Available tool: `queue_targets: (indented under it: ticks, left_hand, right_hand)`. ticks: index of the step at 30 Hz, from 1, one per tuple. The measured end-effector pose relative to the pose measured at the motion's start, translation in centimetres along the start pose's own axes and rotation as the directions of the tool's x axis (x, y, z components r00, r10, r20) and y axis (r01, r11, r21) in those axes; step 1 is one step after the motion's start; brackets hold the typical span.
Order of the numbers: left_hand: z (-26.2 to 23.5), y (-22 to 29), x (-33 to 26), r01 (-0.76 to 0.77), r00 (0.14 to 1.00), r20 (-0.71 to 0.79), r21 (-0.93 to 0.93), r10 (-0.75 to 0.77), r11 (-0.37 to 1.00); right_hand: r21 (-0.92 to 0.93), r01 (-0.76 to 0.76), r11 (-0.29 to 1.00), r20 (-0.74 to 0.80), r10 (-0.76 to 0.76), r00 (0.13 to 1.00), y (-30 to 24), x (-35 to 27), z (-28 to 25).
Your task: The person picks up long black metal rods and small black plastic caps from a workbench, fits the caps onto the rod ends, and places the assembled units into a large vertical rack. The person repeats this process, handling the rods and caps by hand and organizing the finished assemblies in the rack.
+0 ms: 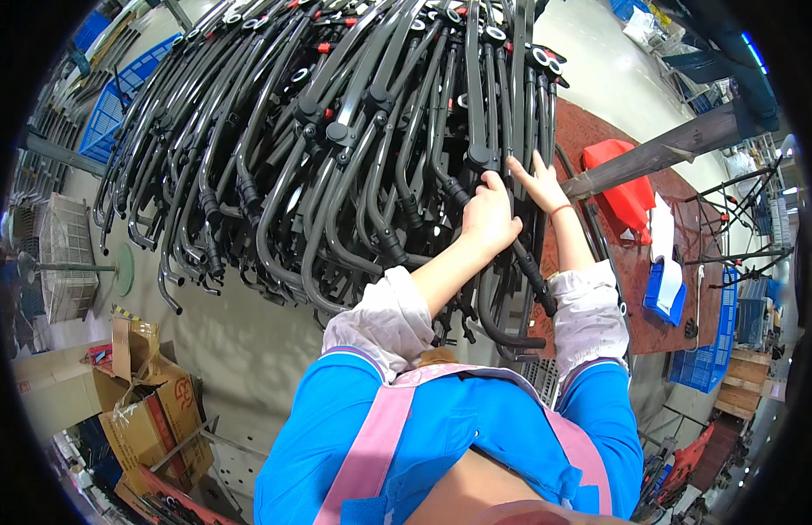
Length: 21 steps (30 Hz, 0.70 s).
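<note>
A dense row of dark grey tubular metal frames with bent ends, round black joints and small red parts hangs in front of me; they look like folded stroller frames. My left hand is closed round the tube of a frame near the right end of the row, just below a round black joint. The curved lower end of a tube with a black sleeve reaches down near my body. Beside it, my right hand lies against the neighbouring tubes with its fingers spread.
A thick grey pole slants in from the right, close to my right hand. Beyond it, a reddish-brown table carries a red cloth or bag and a blue box. Cardboard boxes stand at lower left; a blue crate is behind the frames.
</note>
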<state>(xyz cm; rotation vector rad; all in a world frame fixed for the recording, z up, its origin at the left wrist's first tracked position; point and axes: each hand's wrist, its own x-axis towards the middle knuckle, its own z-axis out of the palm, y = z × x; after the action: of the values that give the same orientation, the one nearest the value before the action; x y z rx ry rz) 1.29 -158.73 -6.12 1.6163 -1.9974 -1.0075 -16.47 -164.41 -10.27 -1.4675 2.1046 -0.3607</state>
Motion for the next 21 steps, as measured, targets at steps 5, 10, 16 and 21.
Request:
queue_targets:
  ticks: [5, 10, 16, 21]
  left_hand:
    - [-0.4, -0.4, 0.0, -0.014, 1.0, -0.014, -0.061, 0.014, 0.998]
    - [-2.0, 1.5, -0.3, -0.009, 0.999, -0.038, -0.175, 0.002, 0.985]
    - [-1.5, 2.6, -0.8, -0.004, 0.999, -0.042, -0.222, -0.006, 0.975]
    - [-1.5, 0.2, -0.1, -0.016, 0.998, -0.055, -0.327, -0.002, 0.945]
  right_hand:
    - [-0.144, -0.008, 0.99, 0.05, 0.016, 0.999, -2.5, 0.5, 0.1]
    - [0.097, 0.037, 0.995, 0.164, -0.053, 0.985, -1.3, 2.5, -0.5]
    - [0.367, 0.055, 0.928, 0.388, -0.207, 0.898, -2.7, 1.0, -2.6]
    - [0.234, 0.106, 0.966, 0.21, -0.156, 0.965, -1.4, 1.5, -1.6]
